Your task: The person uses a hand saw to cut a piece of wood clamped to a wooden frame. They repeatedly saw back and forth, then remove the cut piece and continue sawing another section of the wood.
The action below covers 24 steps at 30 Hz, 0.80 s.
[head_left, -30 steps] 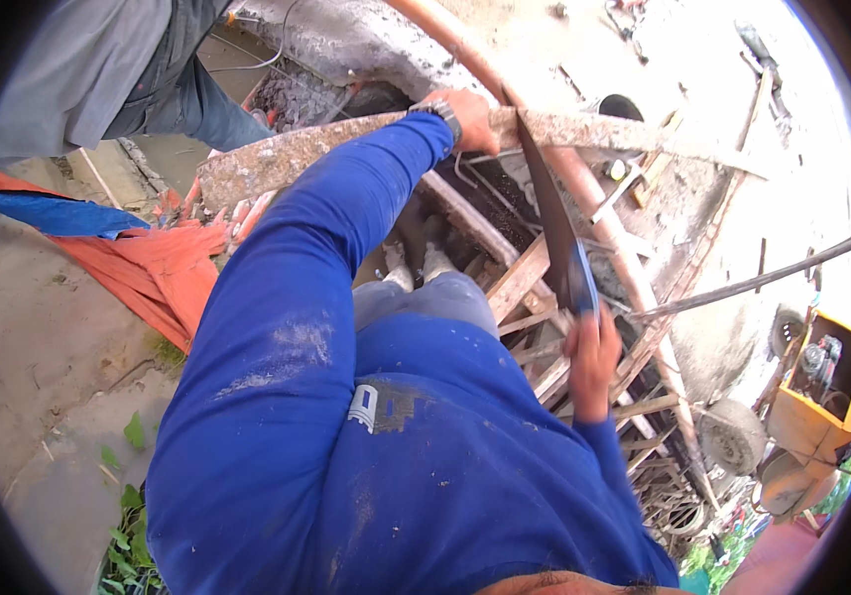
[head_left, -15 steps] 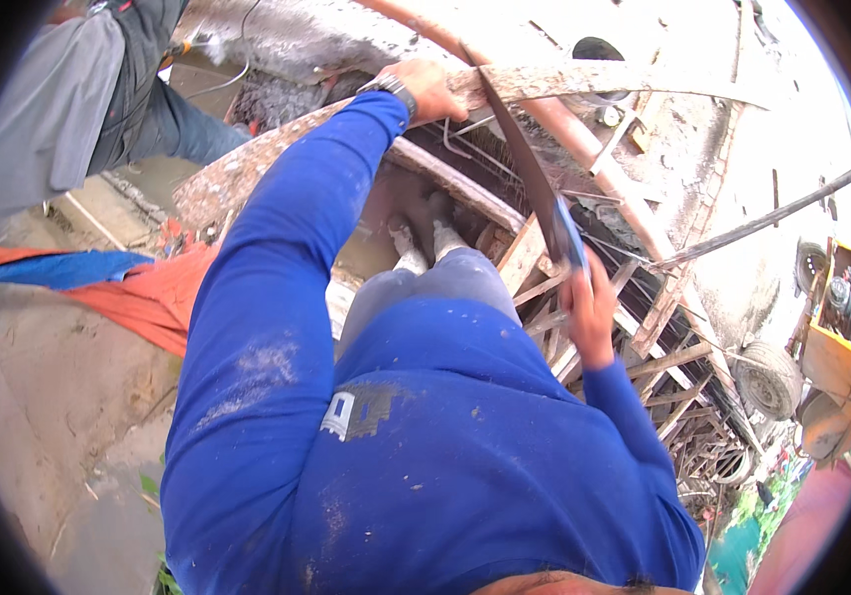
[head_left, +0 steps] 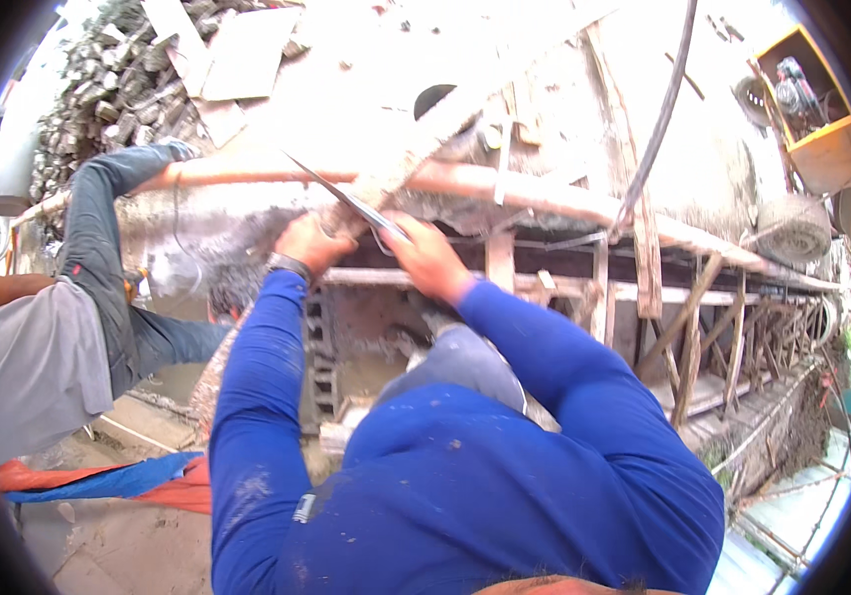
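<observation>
My left hand (head_left: 316, 243) grips a long rough board (head_left: 420, 134) that lies slanting across a pale orange pipe (head_left: 545, 193). Just right of it, my right hand (head_left: 413, 246) is closed round the handle of a handsaw (head_left: 336, 190), whose blade points up and left over the board and looks thin from this angle. Whether the teeth touch the wood I cannot tell. Below my hands are my grey-clad legs (head_left: 445, 362) and a trench with wooden framing (head_left: 500, 263). The saw's handle is mostly hidden by my fingers.
A co-worker (head_left: 29, 357) in grey bends close on the left, one leg near the pipe. Orange and blue tarps (head_left: 168, 486) lie behind them. Rubble (head_left: 108, 99) is piled top left. Timber struts (head_left: 693, 347), a dark curved bar (head_left: 659, 129), a wheel (head_left: 792, 226) and a yellow machine (head_left: 812, 144) are on the right.
My view has swung, so the pipe and trench now run side to side. The saw and my right hand have come leftward, much nearer my left hand, with the blade angled flatter.
</observation>
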Motion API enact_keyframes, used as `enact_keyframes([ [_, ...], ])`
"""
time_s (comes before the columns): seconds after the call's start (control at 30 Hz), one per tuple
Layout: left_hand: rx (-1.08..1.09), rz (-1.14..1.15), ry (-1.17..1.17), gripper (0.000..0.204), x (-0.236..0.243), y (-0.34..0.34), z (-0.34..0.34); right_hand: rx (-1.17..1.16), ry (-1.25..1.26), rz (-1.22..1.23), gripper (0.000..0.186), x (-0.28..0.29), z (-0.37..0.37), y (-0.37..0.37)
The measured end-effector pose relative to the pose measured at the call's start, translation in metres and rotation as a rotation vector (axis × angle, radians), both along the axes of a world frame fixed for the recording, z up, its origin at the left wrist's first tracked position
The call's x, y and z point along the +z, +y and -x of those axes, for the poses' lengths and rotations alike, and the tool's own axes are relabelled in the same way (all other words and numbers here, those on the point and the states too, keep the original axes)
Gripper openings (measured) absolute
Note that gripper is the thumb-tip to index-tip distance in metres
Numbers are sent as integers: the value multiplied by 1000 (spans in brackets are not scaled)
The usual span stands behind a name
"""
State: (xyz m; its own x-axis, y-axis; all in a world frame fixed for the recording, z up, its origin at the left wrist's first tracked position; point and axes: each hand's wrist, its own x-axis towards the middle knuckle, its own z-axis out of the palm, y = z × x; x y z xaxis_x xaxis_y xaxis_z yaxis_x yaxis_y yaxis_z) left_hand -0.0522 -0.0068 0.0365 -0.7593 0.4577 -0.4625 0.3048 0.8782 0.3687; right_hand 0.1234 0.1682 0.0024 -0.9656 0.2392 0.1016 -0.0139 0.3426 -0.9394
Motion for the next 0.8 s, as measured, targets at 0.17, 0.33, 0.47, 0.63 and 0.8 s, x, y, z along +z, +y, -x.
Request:
enact_keyframes([
  [0.17, -12, 23, 34, 80, -21, -5, 4, -36, -427, 76, 43, 79, -207, 52],
  [0.33, -26, 47, 32, 77, -24, -11, 0, -73, -311, -20, 41, 68, -145, 26],
  [0.47, -40, 48, 80, 77, -23, -7, -1, -59, -72, -80, 28, -13, 66, -3],
  [0.63, -17, 31, 46, 79, -12, -24, 0, -48, -37, 25, 34, -23, 50, -15],
  [0.8, -29, -137, 23, 62, -23, -18, 0, -69, -343, 201, 46, 28, -160, 64],
])
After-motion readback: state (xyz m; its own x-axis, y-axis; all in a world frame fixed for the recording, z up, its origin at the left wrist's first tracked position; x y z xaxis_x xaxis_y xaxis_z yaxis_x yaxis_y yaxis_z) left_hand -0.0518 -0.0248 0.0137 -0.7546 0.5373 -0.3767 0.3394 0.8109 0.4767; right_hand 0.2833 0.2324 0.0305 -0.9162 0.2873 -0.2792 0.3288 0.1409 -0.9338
